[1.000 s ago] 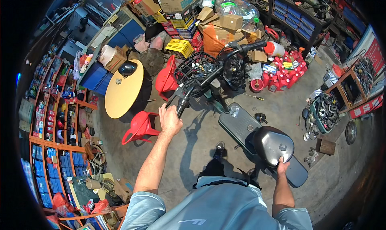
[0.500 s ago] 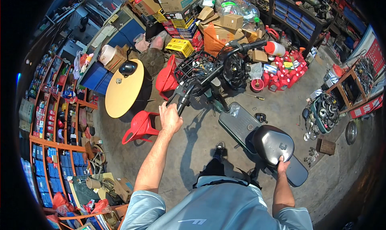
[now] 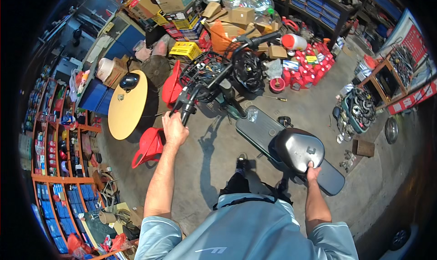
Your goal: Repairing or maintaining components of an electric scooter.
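An electric scooter with a dark footboard (image 3: 259,128) stands in front of me, its front end pointing away to the upper left. My left hand (image 3: 175,129) is closed around the near end of the black handlebar (image 3: 216,80), by the grip and brake lever; the fingertips are partly hidden. My right hand (image 3: 313,171) holds the rear edge of the rounded black saddle (image 3: 298,148), thumb on top and the other fingers out of sight beneath. Behind the saddle lies a flat dark rear pad (image 3: 331,178). A black wire basket (image 3: 207,71) full of cables sits at the front.
Red chairs (image 3: 149,146) and a yellow oval table (image 3: 127,106) stand left of the scooter. Red bottles (image 3: 312,69) and cardboard boxes (image 3: 241,15) crowd the far side. At right are a parts bin (image 3: 359,110) and a wooden block (image 3: 363,147). A screwdriver (image 3: 275,97) lies on the floor.
The view has shifted, so surroundings sit farther left, and a car wheel appears at lower right. The handlebar has come slightly nearer with my left hand. Both hands keep their holds.
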Tool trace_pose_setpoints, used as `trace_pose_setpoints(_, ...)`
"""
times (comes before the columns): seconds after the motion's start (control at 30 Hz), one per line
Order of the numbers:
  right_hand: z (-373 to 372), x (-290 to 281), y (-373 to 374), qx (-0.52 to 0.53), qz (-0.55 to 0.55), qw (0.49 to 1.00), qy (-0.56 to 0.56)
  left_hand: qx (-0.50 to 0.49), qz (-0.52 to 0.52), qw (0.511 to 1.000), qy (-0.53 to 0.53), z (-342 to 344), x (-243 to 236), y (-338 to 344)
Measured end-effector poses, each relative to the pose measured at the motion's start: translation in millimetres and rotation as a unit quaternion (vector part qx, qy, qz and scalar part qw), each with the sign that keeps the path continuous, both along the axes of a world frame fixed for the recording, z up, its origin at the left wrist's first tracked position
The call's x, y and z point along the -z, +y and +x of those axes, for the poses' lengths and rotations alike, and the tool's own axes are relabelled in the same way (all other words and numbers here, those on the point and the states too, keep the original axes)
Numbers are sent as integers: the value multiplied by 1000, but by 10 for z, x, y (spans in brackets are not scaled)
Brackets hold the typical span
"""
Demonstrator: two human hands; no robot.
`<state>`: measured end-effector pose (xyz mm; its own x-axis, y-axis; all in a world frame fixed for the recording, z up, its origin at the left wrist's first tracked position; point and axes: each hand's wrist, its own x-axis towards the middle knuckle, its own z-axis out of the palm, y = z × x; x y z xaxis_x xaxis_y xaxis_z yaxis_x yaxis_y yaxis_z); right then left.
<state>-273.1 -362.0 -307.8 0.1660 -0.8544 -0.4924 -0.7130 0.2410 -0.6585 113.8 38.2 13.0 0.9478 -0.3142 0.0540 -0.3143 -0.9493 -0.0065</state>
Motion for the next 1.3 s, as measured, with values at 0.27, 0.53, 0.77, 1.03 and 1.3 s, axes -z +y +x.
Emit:
trace_pose_setpoints(0.27,119,132,30,-8,29,999,25,-4,-13,1000,2,133,87,88)
trace_pose_setpoints(0.53,222,-155,146,-15,14,1000,12,-3,-16,1000,6,174,91,222)
trace_pose_setpoints(0.77,96,-201,83,-9,5,1000,-11,35,-30,999,9,108,103,173)
trace_pose_setpoints(1.03,-130,15,52,-21,19,999,-30,23,-41,998,47,-86,115,201)
trace_pose_setpoints(1.3,52,-336,249,-34,41,998,-24,2,-53,998,38,-128,227,414)
